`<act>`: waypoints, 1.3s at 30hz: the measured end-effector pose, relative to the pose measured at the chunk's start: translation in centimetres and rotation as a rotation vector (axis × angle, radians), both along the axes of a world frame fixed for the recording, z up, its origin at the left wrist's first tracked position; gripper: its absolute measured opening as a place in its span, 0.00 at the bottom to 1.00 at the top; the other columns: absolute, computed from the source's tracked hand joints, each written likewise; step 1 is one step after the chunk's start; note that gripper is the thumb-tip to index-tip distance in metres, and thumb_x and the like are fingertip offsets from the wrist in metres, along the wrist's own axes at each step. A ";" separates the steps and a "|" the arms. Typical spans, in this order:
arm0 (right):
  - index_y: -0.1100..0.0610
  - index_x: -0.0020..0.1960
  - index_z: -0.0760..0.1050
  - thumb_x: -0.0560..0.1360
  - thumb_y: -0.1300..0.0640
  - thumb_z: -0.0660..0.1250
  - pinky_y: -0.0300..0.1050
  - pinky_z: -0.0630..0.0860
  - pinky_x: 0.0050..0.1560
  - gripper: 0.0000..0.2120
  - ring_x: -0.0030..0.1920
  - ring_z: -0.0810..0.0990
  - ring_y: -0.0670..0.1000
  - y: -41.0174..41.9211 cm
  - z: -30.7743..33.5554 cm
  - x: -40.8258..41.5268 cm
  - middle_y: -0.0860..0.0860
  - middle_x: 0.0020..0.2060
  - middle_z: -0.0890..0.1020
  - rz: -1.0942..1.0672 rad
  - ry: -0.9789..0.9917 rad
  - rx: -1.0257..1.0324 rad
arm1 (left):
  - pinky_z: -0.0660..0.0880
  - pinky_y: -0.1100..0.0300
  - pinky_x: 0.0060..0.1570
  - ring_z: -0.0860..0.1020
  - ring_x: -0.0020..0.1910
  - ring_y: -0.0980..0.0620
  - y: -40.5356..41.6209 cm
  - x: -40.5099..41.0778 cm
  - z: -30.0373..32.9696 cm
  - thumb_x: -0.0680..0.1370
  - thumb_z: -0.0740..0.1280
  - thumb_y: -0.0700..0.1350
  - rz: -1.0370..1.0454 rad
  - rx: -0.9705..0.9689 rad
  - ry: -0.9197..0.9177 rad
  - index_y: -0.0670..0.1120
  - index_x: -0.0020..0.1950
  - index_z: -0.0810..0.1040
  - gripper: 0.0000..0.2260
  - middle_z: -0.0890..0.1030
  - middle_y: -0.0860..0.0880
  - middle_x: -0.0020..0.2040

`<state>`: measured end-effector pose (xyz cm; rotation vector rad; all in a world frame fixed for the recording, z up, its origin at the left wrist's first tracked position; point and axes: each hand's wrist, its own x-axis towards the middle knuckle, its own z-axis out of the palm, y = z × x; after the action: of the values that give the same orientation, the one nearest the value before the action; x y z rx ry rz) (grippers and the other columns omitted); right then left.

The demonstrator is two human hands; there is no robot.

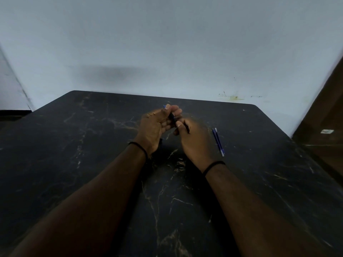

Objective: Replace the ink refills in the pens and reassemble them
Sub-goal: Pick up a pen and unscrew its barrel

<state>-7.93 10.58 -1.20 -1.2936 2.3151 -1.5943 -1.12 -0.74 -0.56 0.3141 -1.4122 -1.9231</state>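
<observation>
Both hands meet above the middle of the black marble-patterned table [92, 145]. My left hand [157, 125] is closed around the upper part of a dark pen [173, 118], and a small blue tip pokes out above its fingers. My right hand [193, 140] pinches the lower end of the same pen between thumb and fingers. Most of the pen is hidden inside the two hands, and the picture is blurred there. Two blue ink refills [218, 141] lie side by side on the table just right of my right hand.
A pale wall stands right behind the table's far edge. A dark wooden panel [323, 127] rises at the right side. Each wrist carries a thin black band.
</observation>
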 end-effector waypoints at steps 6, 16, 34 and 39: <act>0.54 0.52 0.75 0.79 0.51 0.69 0.38 0.73 0.40 0.07 0.42 0.82 0.46 0.4 0.3 0.6 0.51 0.43 0.84 0.058 -0.087 -0.023 | 0.80 0.50 0.53 0.84 0.52 0.44 0.4 0.1 0.2 0.81 0.63 0.45 -0.008 0.021 -0.002 0.37 0.55 0.81 0.12 0.83 0.38 0.56; 0.55 0.51 0.72 0.78 0.57 0.70 0.43 0.75 0.42 0.07 0.44 0.82 0.53 0.5 0.1 0.3 0.53 0.45 0.82 0.033 -0.051 -0.073 | 0.79 0.60 0.47 0.84 0.53 0.47 0.7 0.2 0.4 0.82 0.62 0.46 0.028 -0.042 -0.037 0.39 0.57 0.81 0.13 0.83 0.40 0.57; 0.49 0.55 0.74 0.79 0.49 0.69 0.47 0.78 0.45 0.08 0.45 0.82 0.49 0.1 -0.4 0.0 0.48 0.45 0.83 0.014 -0.036 -0.081 | 0.79 0.56 0.51 0.83 0.56 0.43 0.2 0.0 0.1 0.81 0.64 0.47 -0.005 -0.033 -0.014 0.39 0.57 0.81 0.13 0.84 0.40 0.57; 0.58 0.49 0.79 0.84 0.52 0.59 0.34 0.67 0.35 0.14 0.38 0.78 0.47 0.3 -0.1 0.1 0.55 0.39 0.82 -0.006 0.003 -0.079 | 0.80 0.56 0.51 0.84 0.54 0.45 0.3 0.1 0.2 0.82 0.63 0.46 -0.006 -0.030 -0.014 0.39 0.57 0.81 0.12 0.84 0.40 0.57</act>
<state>-7.81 10.84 -1.31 -1.3066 2.2816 -1.7028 -1.04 -0.40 -0.37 0.3101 -1.4519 -1.9064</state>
